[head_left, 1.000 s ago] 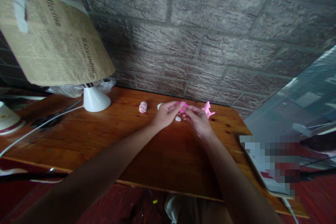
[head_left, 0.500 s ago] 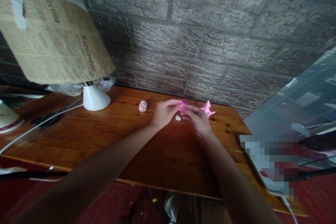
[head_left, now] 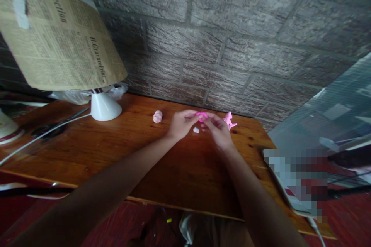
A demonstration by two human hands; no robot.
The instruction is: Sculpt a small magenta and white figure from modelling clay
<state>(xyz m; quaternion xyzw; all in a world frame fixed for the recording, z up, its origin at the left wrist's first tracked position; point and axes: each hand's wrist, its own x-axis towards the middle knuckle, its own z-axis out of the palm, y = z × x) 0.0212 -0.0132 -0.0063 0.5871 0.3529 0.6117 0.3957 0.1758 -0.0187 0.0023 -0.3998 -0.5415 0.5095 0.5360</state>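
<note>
A small bright pink piece of modelling clay (head_left: 201,115) is pinched between my two hands above the far part of the wooden desk. My left hand (head_left: 183,123) grips it from the left, thumb and forefinger closed. From the right, the closed fingers of my right hand (head_left: 217,129) hold the same piece. Just below the fingers lies a small whitish lump (head_left: 196,129). A lighter pink, pointed clay shape (head_left: 229,120) rests right behind my right hand, partly covered by it. Off to the left sits a pale pink lump of clay (head_left: 157,116).
A lamp with a newsprint shade (head_left: 66,46) and white base (head_left: 104,106) stands at the left, its cord crossing scissors (head_left: 49,129). A paper cup (head_left: 7,129) is at the left edge. A blurred-out flat device (head_left: 295,185) lies at the right. A brick wall (head_left: 203,46) rises behind.
The fingers have shifted slightly around the bright pink clay, which shows a more curved, stretched outline between them. Other things on the desk stay put.
</note>
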